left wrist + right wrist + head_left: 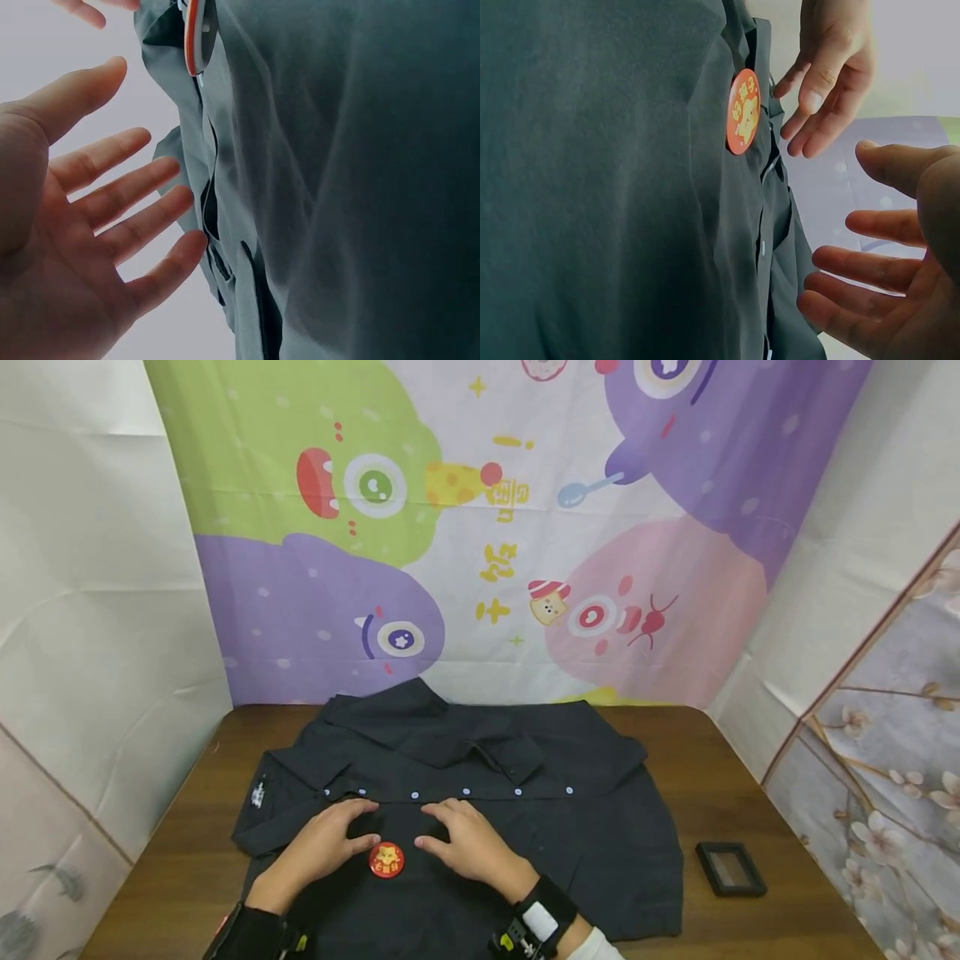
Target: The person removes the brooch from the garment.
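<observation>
A dark button-up shirt [600, 860] lies spread on the table, its collar toward the back and a row of pale buttons across it. On the fabric sits a round red badge [386, 860] with a yellow cartoon figure and yellow lettering. My left hand [322, 843] is just left of the badge, its thumb close to the rim. To the badge's right, my right hand [472, 843] reaches over the shirt. Both palms face inward with fingers spread and nothing held, as the left wrist view shows of the left hand [82, 202] and the right wrist view of the right hand [885, 262].
A small black square frame [703, 870] lies right of the shirt on the brown wooden table [180, 827]. Behind the table's far edge hangs a cartoon-printed cloth [480, 660]. A white sheet [97, 568] stands on the left, and flower-patterned panels [885, 760] on the right.
</observation>
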Demonstrator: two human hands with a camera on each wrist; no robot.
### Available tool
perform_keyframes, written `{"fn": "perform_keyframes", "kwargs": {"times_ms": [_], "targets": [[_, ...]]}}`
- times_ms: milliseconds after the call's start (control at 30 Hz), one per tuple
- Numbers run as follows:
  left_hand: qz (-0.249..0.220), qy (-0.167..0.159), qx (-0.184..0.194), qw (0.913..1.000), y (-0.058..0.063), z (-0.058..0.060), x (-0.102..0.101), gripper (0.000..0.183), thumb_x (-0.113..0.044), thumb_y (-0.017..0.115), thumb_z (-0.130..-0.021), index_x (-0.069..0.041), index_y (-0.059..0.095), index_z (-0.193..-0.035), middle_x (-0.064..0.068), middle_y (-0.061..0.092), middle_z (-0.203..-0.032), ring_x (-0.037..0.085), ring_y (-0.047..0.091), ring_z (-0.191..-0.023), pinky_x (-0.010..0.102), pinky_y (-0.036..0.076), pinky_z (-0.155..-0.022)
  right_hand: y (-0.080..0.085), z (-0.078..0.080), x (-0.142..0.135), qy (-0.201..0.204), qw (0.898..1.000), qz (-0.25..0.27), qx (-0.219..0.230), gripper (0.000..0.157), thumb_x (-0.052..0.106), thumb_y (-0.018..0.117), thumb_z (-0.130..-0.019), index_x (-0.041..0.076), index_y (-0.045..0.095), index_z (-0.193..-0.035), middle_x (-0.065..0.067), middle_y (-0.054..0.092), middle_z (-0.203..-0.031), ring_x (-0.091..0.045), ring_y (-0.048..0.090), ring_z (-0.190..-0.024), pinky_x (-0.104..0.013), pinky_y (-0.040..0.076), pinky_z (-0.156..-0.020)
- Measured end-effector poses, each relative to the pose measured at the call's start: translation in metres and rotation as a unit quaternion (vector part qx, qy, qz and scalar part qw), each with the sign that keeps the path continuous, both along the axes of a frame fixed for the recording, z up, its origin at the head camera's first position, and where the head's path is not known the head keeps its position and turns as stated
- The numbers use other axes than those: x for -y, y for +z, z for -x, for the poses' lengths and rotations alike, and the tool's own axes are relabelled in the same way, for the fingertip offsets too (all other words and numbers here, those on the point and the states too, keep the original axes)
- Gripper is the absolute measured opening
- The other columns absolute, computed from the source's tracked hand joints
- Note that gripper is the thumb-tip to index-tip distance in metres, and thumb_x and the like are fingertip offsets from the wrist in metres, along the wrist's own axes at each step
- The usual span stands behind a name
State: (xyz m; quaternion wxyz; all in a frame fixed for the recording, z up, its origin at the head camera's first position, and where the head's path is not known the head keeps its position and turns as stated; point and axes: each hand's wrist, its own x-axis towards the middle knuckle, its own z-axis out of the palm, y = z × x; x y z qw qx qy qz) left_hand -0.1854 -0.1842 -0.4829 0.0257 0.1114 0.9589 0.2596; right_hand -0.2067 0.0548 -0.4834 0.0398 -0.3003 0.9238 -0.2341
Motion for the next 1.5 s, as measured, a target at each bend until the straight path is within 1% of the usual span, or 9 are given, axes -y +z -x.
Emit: {"fn": "perform_keyframes", "kwargs": {"times_ms": [167, 233, 400, 533, 667, 833, 1033, 1200, 1500], "targets": [[-0.006, -0.014, 0.000, 0.9999, -0.001, 0.000, 0.000, 0.047, -0.027, 0.075, -0.085, -0.004, 0.064, -0.124, 0.016, 0.063, -0.129, 0.036, 0.056, -0.124, 0.056, 0.043, -0.103, -0.001, 0.000, 0.002, 0.000, 1.000, -0.006, -0.007, 0.050, 0.044, 0.063, -0.093, 0.014, 0.060, -0.132, -0.002, 0.064, -0.122, -0.017, 0.058, -0.114, -0.035, 0.049, -0.098], [-0.008, -0.013, 0.004, 0.9999, -0.002, 0.000, 0.001, 0.047, -0.027, 0.075, -0.084, -0.004, 0.064, -0.124, 0.016, 0.063, -0.129, 0.036, 0.057, -0.124, 0.056, 0.043, -0.103, -0.001, -0.001, 0.002, 0.002, 1.000, -0.008, -0.006, 0.050, 0.044, 0.063, -0.093, 0.014, 0.060, -0.132, -0.002, 0.064, -0.122, -0.017, 0.058, -0.114, -0.035, 0.049, -0.098], [-0.019, -0.016, 0.029, 0.9993, -0.003, -0.004, 0.002, 0.052, -0.031, 0.077, -0.083, -0.005, 0.063, -0.126, 0.015, 0.063, -0.129, 0.035, 0.057, -0.123, 0.056, 0.043, -0.103, -0.001, -0.003, 0.003, -0.003, 1.000, -0.014, -0.003, 0.049, 0.045, 0.062, -0.093, 0.014, 0.061, -0.131, -0.002, 0.065, -0.124, -0.018, 0.059, -0.115, -0.036, 0.049, -0.099], [-0.023, -0.015, 0.042, 0.9987, -0.004, -0.006, 0.003, 0.056, -0.034, 0.078, -0.081, -0.006, 0.062, -0.127, 0.015, 0.063, -0.130, 0.035, 0.057, -0.123, 0.056, 0.043, -0.102, -0.003, -0.005, 0.004, -0.008, 1.000, -0.017, -0.010, 0.049, 0.045, 0.062, -0.093, 0.013, 0.063, -0.129, -0.003, 0.067, -0.123, -0.018, 0.060, -0.114, -0.035, 0.049, -0.098], [-0.011, -0.014, 0.042, 0.9990, -0.005, -0.006, 0.004, 0.056, -0.036, 0.077, -0.081, -0.004, 0.064, -0.125, 0.016, 0.063, -0.129, 0.036, 0.057, -0.123, 0.056, 0.043, -0.102, -0.003, -0.006, 0.005, 0.000, 1.000, -0.022, -0.016, 0.049, 0.045, 0.063, -0.092, 0.012, 0.063, -0.129, -0.003, 0.067, -0.123, -0.018, 0.060, -0.113, -0.035, 0.048, -0.099], [0.008, -0.017, 0.049, 0.9986, -0.003, -0.005, 0.005, 0.055, -0.038, 0.075, -0.083, 0.000, 0.066, -0.121, 0.018, 0.063, -0.129, 0.038, 0.057, -0.123, 0.057, 0.043, -0.102, -0.001, -0.007, 0.006, 0.008, 1.000, -0.024, -0.005, 0.050, 0.045, 0.062, -0.093, 0.012, 0.062, -0.130, -0.004, 0.066, -0.125, -0.018, 0.060, -0.116, -0.035, 0.048, -0.100], [0.021, -0.017, 0.046, 0.9986, -0.007, -0.004, 0.003, 0.056, -0.040, 0.074, -0.083, 0.000, 0.066, -0.121, 0.020, 0.062, -0.130, 0.040, 0.056, -0.124, 0.059, 0.041, -0.102, -0.002, -0.007, 0.006, 0.014, 1.000, -0.019, 0.003, 0.049, 0.043, 0.063, -0.093, 0.012, 0.062, -0.131, -0.003, 0.067, -0.126, -0.016, 0.061, -0.117, -0.034, 0.049, -0.100], [0.014, -0.005, 0.050, 0.9986, -0.009, -0.005, 0.002, 0.055, -0.039, 0.075, -0.083, -0.002, 0.066, -0.122, 0.020, 0.061, -0.130, 0.040, 0.055, -0.125, 0.061, 0.040, -0.103, -0.004, -0.008, 0.006, 0.014, 1.000, -0.020, 0.001, 0.048, 0.043, 0.063, -0.093, 0.013, 0.062, -0.130, -0.003, 0.067, -0.124, -0.015, 0.061, -0.116, -0.033, 0.049, -0.100], [0.009, -0.002, 0.041, 0.9991, -0.010, -0.007, -0.001, 0.054, -0.036, 0.077, -0.081, -0.002, 0.066, -0.121, 0.019, 0.064, -0.127, 0.038, 0.057, -0.123, 0.058, 0.042, -0.103, -0.007, -0.008, 0.006, 0.024, 0.999, -0.015, -0.021, 0.046, 0.042, 0.063, -0.093, 0.012, 0.063, -0.128, -0.003, 0.068, -0.119, -0.017, 0.062, -0.111, -0.033, 0.050, -0.098]]}}
